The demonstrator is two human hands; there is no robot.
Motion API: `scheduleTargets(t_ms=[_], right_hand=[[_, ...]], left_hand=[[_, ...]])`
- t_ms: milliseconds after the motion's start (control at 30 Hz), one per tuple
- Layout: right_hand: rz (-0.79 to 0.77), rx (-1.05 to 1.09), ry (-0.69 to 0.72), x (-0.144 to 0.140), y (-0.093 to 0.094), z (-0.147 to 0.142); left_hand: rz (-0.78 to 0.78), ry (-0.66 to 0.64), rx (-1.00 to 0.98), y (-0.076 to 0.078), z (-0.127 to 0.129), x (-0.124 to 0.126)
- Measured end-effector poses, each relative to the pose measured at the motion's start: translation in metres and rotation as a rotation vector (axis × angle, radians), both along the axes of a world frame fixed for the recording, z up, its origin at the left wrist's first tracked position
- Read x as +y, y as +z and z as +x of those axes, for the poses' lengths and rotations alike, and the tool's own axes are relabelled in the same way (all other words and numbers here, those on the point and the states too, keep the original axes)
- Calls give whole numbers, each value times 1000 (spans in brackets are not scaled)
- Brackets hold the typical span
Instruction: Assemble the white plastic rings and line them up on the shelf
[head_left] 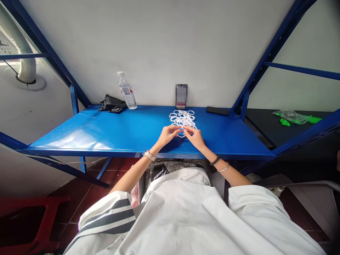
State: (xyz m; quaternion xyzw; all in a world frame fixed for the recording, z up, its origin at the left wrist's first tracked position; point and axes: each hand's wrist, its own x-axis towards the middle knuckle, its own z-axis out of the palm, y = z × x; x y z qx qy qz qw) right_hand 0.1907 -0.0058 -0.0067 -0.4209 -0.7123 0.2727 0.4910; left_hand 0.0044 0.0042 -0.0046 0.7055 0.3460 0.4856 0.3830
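The left hand [169, 134] and right hand [194, 136] are meeting over the table [119, 131], thumbs and fingertips brought together, both apparently pinching one white ring [181, 136] at its twelve o'clock; its loop is pointing toward six. A pile [183, 118] of similar rings is lying just beyond, at twelve o'clock. The step in hand seems to be working the ring's top, though fingers are partly hiding it; the next move is probably calling for a steady two-handed pinch.
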Motion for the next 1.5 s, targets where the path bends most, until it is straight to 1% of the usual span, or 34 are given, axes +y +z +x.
scheduleTargets(t_ms=[167, 300, 400, 767, 900, 1000, 1100, 1233, 1400, 1500], right_hand=[[-100, 41, 131, -3, -7, 15], [1, -8, 86, -10, -6, 19], [26, -43, 83, -14, -3, 19], [39, -86, 98, -18, -1, 18], [8, -69, 84, -19, 0, 19], [1, -55, 95, -20, 1, 19], [14, -49, 77, -20, 2, 18], [23, -51, 46, -20, 2, 17], [16, -24, 23, -19, 3, 17], [5, 6, 10, -18, 3, 17]], left_hand=[[-3, -74, 49, 4, 4, -3], [-2, -166, 66, 7, 4, -5], [-24, -183, 46, 8, 4, -6], [-121, -181, -60, -4, 5, -13], [-118, -89, -94, -4, 4, -10], [-80, -35, -56, -4, 5, -8], [-50, -52, -8, -3, 7, -10], [-32, -72, -9, -1, 8, -13], [-75, -60, -38, 0, 9, -13], [-95, -78, -39, 1, 10, -14]])
